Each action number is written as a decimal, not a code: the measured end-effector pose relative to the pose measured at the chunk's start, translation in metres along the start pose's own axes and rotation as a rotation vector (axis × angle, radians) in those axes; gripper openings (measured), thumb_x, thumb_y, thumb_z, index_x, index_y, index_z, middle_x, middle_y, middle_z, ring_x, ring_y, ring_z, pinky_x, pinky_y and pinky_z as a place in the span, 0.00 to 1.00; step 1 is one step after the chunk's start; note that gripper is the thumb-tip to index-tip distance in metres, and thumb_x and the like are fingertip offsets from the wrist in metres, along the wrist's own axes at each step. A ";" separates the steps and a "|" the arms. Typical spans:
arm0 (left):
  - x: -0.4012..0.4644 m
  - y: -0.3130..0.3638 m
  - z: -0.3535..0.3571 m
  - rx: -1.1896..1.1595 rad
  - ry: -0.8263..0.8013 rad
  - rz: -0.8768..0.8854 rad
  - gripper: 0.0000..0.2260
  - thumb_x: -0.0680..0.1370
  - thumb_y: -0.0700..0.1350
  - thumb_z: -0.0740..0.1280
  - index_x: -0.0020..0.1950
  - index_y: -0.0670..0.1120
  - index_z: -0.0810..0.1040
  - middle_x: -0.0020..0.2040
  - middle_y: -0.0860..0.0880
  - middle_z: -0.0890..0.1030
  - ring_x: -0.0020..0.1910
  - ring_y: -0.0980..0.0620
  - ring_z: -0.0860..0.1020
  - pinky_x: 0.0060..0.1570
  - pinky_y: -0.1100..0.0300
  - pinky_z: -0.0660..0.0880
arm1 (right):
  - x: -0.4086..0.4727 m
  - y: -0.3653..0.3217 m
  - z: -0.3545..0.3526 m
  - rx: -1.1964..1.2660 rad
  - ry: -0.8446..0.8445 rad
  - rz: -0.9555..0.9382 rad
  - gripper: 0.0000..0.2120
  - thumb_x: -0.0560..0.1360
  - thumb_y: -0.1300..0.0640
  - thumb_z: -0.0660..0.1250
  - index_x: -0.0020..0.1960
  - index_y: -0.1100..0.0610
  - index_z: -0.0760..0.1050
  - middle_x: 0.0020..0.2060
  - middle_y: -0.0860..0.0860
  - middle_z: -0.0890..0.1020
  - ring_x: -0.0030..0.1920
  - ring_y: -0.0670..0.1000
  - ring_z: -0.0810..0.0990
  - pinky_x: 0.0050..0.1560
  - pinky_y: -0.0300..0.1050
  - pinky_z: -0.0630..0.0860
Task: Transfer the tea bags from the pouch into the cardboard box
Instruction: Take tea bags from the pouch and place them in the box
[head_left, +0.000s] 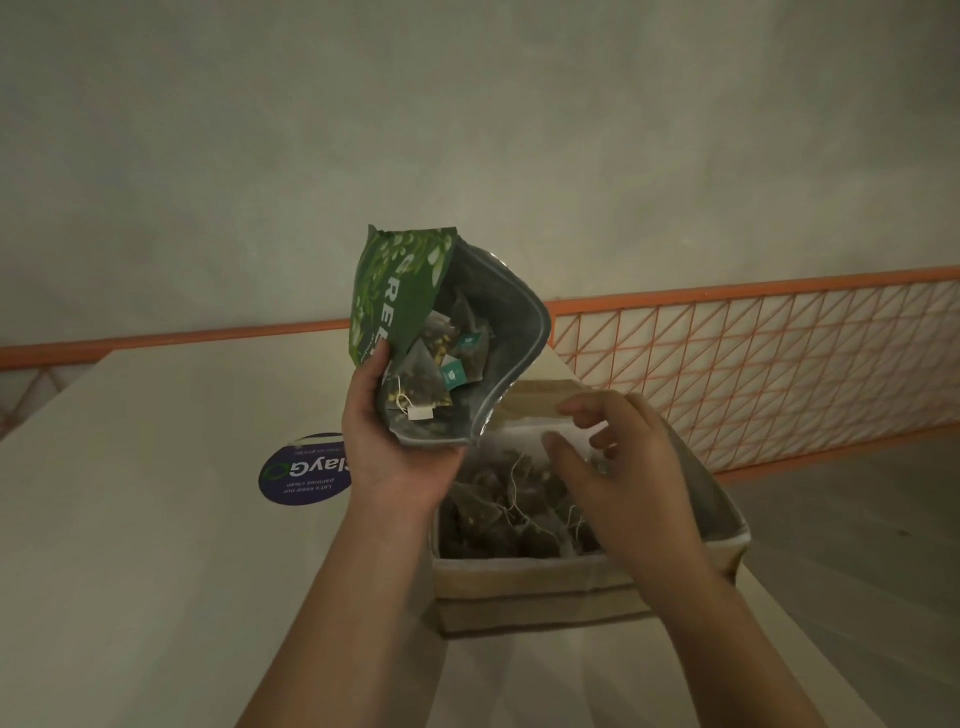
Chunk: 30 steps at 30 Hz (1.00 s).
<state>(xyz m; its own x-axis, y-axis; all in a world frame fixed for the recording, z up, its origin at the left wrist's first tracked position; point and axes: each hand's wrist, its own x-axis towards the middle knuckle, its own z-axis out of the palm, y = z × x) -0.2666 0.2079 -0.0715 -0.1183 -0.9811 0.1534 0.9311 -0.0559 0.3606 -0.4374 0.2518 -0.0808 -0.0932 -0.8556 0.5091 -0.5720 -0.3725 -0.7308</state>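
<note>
My left hand grips a green foil pouch by its lower edge and holds it tilted, its open mouth facing me. Inside the pouch lie several pyramid tea bags with strings and small tags. Below and to the right stands an open cardboard box holding a heap of tea bags. My right hand hovers over the box with its fingers loosely spread and nothing visibly held.
The box sits on a pale table bearing a round blue sticker. An orange wire-mesh railing runs behind, with a plain wall above. The table's right edge drops to the floor.
</note>
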 end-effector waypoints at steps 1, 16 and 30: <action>0.000 -0.001 0.000 -0.002 0.001 -0.003 0.23 0.80 0.55 0.63 0.72 0.47 0.76 0.71 0.41 0.76 0.70 0.38 0.75 0.61 0.43 0.78 | 0.001 -0.006 0.003 -0.002 0.051 -0.052 0.09 0.72 0.52 0.70 0.52 0.46 0.76 0.50 0.44 0.74 0.51 0.46 0.74 0.47 0.37 0.71; -0.006 -0.001 -0.001 0.087 0.035 0.004 0.22 0.80 0.57 0.60 0.58 0.44 0.86 0.62 0.44 0.83 0.64 0.45 0.80 0.67 0.52 0.73 | 0.038 -0.062 0.064 -0.644 0.090 -0.470 0.11 0.70 0.45 0.70 0.50 0.49 0.82 0.50 0.52 0.76 0.53 0.56 0.70 0.55 0.53 0.65; -0.007 0.003 0.007 0.042 0.075 0.019 0.19 0.77 0.55 0.64 0.60 0.45 0.84 0.59 0.42 0.83 0.49 0.42 0.85 0.42 0.53 0.82 | 0.021 -0.050 -0.002 0.324 0.079 -0.248 0.08 0.75 0.62 0.70 0.46 0.52 0.72 0.41 0.45 0.81 0.43 0.44 0.80 0.43 0.32 0.76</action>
<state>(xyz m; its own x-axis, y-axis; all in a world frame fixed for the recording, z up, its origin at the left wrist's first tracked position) -0.2660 0.2158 -0.0648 -0.0729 -0.9930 0.0924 0.9176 -0.0304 0.3964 -0.4125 0.2532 -0.0319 -0.0542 -0.7001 0.7119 -0.3006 -0.6685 -0.6803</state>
